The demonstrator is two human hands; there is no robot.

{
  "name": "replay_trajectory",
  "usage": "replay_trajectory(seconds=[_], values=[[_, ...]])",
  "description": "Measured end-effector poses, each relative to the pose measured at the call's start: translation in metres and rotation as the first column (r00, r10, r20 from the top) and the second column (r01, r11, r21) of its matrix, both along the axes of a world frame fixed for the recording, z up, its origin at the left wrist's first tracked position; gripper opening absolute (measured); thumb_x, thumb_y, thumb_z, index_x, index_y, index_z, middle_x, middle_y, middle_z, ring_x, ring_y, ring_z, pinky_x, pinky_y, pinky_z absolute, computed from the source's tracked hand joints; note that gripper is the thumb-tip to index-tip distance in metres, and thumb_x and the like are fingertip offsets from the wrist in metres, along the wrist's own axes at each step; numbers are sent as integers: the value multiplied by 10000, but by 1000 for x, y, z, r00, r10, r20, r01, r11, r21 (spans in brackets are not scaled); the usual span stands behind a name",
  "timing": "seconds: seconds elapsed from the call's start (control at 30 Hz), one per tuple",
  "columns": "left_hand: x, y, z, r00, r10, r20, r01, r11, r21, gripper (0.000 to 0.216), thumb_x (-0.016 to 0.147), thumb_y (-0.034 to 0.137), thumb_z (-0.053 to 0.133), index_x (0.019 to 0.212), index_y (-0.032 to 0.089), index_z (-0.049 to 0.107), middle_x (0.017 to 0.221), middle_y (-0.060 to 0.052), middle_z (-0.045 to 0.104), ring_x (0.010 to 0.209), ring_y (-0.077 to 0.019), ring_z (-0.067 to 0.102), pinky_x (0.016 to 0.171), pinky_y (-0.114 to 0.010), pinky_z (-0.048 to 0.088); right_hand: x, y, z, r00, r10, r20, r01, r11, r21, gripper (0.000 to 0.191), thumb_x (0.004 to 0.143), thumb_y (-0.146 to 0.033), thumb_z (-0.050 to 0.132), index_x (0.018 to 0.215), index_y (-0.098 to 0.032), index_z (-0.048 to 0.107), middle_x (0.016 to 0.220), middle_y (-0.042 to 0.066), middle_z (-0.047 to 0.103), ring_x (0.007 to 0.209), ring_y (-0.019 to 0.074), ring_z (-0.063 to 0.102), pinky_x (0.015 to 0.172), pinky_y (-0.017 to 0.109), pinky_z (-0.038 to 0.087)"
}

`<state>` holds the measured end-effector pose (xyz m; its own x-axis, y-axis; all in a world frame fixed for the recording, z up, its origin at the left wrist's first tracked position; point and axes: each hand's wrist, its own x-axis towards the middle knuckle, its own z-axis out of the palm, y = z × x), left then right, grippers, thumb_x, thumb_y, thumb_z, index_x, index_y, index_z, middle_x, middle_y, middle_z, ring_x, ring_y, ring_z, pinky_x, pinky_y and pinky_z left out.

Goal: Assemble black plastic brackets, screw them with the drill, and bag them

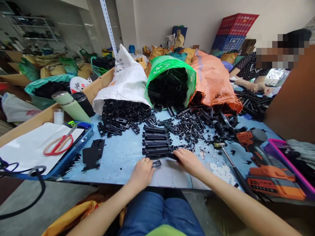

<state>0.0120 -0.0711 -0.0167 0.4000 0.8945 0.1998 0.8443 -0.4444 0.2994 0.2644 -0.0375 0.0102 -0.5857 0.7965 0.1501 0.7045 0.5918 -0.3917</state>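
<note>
My left hand (pixel 142 171) rests on the light blue table (pixel 118 157) near its front edge, fingers curled around a small black plastic piece (pixel 157 163). My right hand (pixel 187 160) lies just right of it, fingers closed on the end of a long black plastic bar (pixel 169 154). Directly behind both hands sits a neat stack of black bars (pixel 155 141). Loose black parts (pixel 123 119) and small black clips with screws (pixel 194 126) are heaped further back.
White (pixel 125 80), green (pixel 169 70) and orange (pixel 211 78) sacks spill black parts. An orange cordless drill (pixel 261 160) and white discs (pixel 221 170) lie right. A blue tray with red scissors (pixel 59 144), two flasks (pixel 71 105) left. Another person (pixel 248 70) works at far right.
</note>
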Motion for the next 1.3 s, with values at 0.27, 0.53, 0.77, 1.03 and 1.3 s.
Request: replay_trajectory(seconds=[0.27, 0.53, 0.77, 1.03, 1.3], values=[[42, -21, -6, 912, 16, 410, 28, 994, -101, 338, 908, 240, 379, 1219, 176, 496, 1047, -100, 573, 919, -194, 568, 809, -340, 469, -6, -52, -34, 926, -215, -309, 148, 963, -227, 399, 897, -411, 424, 1260, -261, 490, 1019, 87, 594, 856, 210, 569, 746, 382, 474], [57, -21, 23, 634, 194, 749, -24, 972, -233, 340, 855, 300, 504, 1167, 188, 579, 966, -61, 594, 862, -154, 577, 805, -297, 460, -18, -46, -12, 723, -331, -607, -57, 846, -530, 469, 898, -420, 422, 1336, -249, 418, 859, 26, 567, 579, 92, 524, 530, 241, 483], [79, -28, 38, 508, 256, 822, -158, 966, -204, 312, 872, 291, 480, 1142, 194, 602, 914, -54, 556, 795, -137, 558, 719, -272, 463, -24, -59, -11, 713, -280, -643, 36, 930, -366, 451, 915, -348, 411, 1359, -276, 373, 894, 32, 539, 582, 85, 494, 561, 247, 478], [82, -30, 41, 455, 115, 883, -38, 993, -110, 311, 895, 279, 426, 1142, 217, 604, 925, -44, 542, 575, -67, 491, 558, -221, 444, -48, -81, -20, 609, -278, -743, 186, 960, -208, 494, 906, -312, 425, 1387, -269, 322, 934, 67, 537, 690, 143, 512, 634, 298, 478], [81, -20, 24, 473, 181, 862, -43, 982, -183, 336, 902, 316, 407, 1179, 210, 564, 975, -62, 556, 587, -75, 528, 565, -223, 477, -49, -76, -37, 596, -342, -727, 137, 935, -328, 512, 915, -354, 401, 1405, -268, 279, 1020, 69, 561, 642, 124, 532, 615, 282, 487]])
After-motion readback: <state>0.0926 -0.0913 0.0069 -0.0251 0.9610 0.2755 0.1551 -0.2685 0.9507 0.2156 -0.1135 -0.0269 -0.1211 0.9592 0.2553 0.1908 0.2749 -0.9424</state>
